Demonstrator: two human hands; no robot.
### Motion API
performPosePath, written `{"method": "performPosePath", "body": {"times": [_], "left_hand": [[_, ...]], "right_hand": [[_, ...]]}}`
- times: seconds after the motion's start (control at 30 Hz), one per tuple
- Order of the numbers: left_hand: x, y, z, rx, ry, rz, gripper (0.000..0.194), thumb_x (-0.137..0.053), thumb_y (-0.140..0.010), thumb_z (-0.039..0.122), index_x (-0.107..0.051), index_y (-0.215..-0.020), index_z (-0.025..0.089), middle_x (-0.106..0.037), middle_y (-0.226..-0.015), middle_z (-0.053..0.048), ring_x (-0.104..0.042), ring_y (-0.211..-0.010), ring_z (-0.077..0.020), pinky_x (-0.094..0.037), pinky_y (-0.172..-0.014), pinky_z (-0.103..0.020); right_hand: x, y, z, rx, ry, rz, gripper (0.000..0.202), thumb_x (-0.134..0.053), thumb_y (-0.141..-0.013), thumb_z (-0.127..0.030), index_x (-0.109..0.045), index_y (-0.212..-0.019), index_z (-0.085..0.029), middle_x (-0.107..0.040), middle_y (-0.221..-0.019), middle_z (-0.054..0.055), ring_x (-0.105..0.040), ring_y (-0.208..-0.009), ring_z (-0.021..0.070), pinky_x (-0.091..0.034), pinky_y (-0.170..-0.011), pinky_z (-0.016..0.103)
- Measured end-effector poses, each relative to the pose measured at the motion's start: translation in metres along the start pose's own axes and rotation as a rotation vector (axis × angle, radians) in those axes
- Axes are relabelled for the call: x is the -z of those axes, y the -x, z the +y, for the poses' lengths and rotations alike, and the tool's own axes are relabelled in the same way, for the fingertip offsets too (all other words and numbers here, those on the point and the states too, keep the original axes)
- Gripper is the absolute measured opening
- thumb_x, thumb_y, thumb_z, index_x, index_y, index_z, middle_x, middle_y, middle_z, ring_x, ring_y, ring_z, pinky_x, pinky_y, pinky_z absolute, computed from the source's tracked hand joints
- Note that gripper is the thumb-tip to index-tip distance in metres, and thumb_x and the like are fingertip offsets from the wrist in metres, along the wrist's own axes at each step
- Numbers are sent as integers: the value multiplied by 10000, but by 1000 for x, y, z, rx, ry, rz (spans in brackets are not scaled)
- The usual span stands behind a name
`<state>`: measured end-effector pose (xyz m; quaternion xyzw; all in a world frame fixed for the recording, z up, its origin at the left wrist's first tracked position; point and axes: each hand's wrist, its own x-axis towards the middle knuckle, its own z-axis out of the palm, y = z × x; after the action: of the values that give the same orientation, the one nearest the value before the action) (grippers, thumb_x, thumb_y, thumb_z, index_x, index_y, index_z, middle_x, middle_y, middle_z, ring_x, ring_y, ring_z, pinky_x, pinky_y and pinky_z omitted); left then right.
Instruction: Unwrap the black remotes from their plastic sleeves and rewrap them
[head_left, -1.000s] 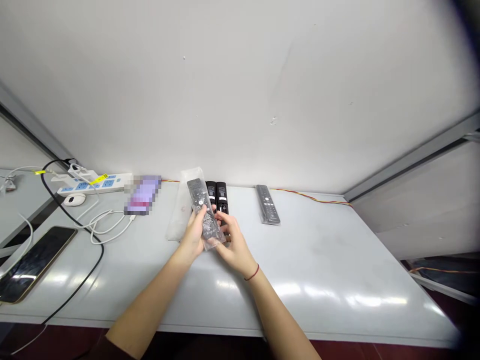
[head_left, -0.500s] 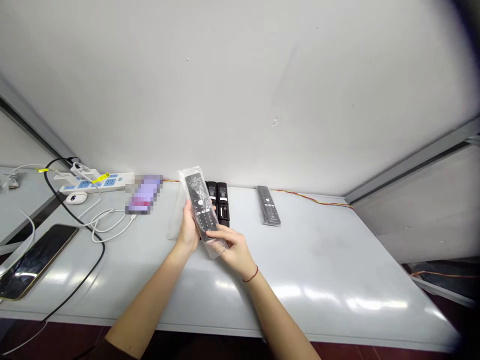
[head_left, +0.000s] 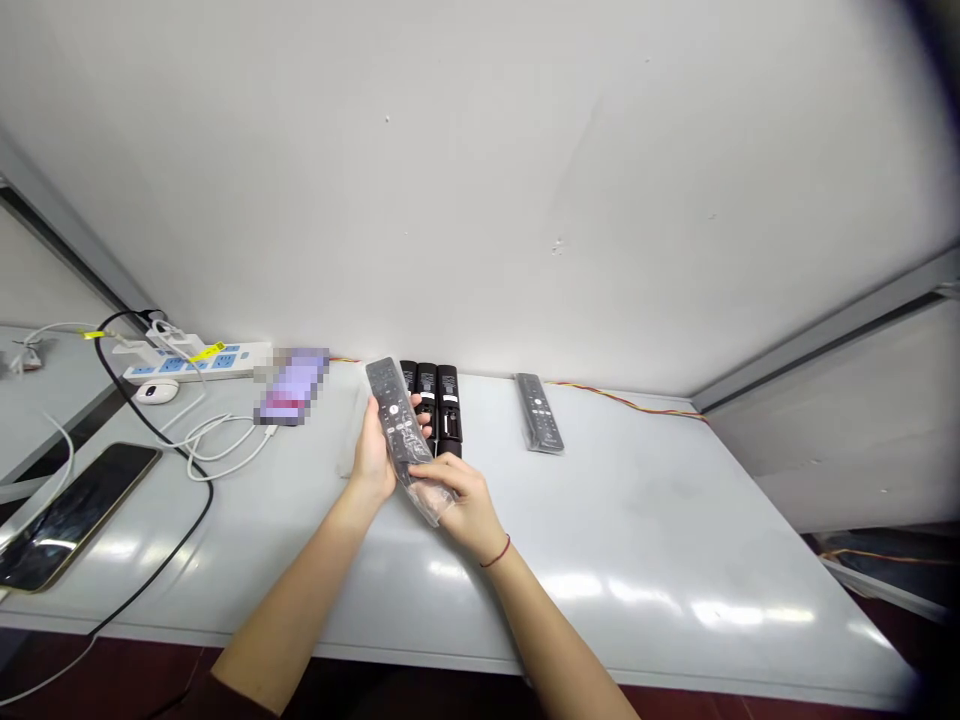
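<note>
A black remote control (head_left: 393,408) in a clear plastic bag is held tilted above the table. My left hand (head_left: 375,450) wraps round its side, fingertips showing past the right edge. My right hand (head_left: 465,500) pinches the lower end, where loose plastic (head_left: 433,500) sticks out past the remote. Behind the hands, several black remotes (head_left: 448,400) lie side by side, backs up, at least one with an open battery compartment. Another bagged remote (head_left: 538,412) rests button side up farther right.
On the left are a power strip (head_left: 225,360), a white mouse (head_left: 156,391), a phone with a blurred screen (head_left: 294,388), a dark phone (head_left: 79,515) and looping cables. Thin coloured wires (head_left: 622,400) run along the wall behind the table (head_left: 637,530).
The bag's top end has slid down to the held remote's upper end, and more loose plastic hangs at the bottom. The remote sits slightly lower. The view has shifted a little.
</note>
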<state>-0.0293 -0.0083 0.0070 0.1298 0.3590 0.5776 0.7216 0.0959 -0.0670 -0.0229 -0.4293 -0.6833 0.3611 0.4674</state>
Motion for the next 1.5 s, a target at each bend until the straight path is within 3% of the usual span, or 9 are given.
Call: {"method": "performPosePath", "body": {"times": [0.17, 0.33, 0.47, 0.57, 0.77, 0.97, 1.1, 1.23, 1.5], "left_hand": [[-3, 3, 1, 64, -53, 24, 458, -406, -888, 496, -662, -965, 125, -686, -714, -76, -648, -595, -156, -539, -589, -271], [-5, 4, 2, 12, -39, 33, 243, -498, -878, 303, -607, -1034, 153, -700, -856, -65, -669, -708, -160, -559, -698, -318], [-2, 2, 1, -41, -4, -11, 187, -555, -841, 214, -585, -1023, 184, -688, -994, -48, -672, -791, -175, -567, -736, -371], [-1, 2, 1, -29, 0, -43, 201, -553, -846, 215, -582, -1041, 175, -673, -1068, -75, -673, -839, -193, -564, -764, -398], [-3, 5, 3, 38, -28, -94, 250, -464, -912, 286, -566, -1098, 154, -642, -1159, -115, -661, -931, -245, -560, -766, -434], [4, -4, 7, 17, 41, -94, 297, -396, -944, 293, -548, -1151, 146, -646, -1147, -119, -643, -1004, -247, -516, -876, -440], [8, -10, 9, -74, 94, -82, 249, -417, -938, 256, -561, -1116, 157, -642, -1159, -100, -617, -1066, -235, -487, -930, -419], [10, -9, 11, -84, 38, -149, 231, -430, -936, 260, -550, -1117, 183, -633, -1177, -90, -609, -1085, -241, -473, -943, -450], [7, 2, 7, 4, -202, -284, 264, -499, -905, 335, -549, -1118, 186, -610, -1210, -106, -612, -1069, -263, -533, -852, -454]], "right_hand": [[-1, 1, 2, -34, 19, 109, 111, -644, -799, -300, -743, -832, -263, -600, -693, 28, -558, -623, 160, -485, -605, 309], [0, 2, 1, -79, 81, 169, 141, -624, -799, -327, -719, -754, -233, -582, -644, 34, -536, -588, 173, -467, -566, 326], [0, 0, 0, -103, 47, 180, 164, -619, -807, -345, -658, -913, -226, -637, -815, 51, -586, -721, 195, -494, -695, 346], [0, 0, 2, -132, -56, 177, 282, -626, -804, -364, -556, -1043, -230, -623, -1007, 59, -598, -857, 200, -488, -783, 339], [2, 0, 5, -132, 14, 202, 146, -584, -833, -354, -560, -826, -210, -603, -778, 22, -554, -725, 176, -460, -701, 309], [10, -3, 6, -27, -113, 243, 118, -545, -815, -244, -644, -865, -206, -642, -845, 43, -585, -793, 190, -469, -741, 322], [23, -5, 15, -64, -261, 135, 239, -487, -835, -282, -693, -734, -212, -613, -920, 61, -578, -892, 210, -469, -780, 344], [37, -7, 17, -137, -435, -99, 363, -493, -844, -495, -734, -840, -224, -546, -1178, 74, -532, -1081, 265, -457, -872, 392], [33, -6, -2, -242, -218, -416, 279, -589, -848, -385, -718, -1031, -220, -706, -987, 46, -623, -942, 217, -482, -870, 373]]}}
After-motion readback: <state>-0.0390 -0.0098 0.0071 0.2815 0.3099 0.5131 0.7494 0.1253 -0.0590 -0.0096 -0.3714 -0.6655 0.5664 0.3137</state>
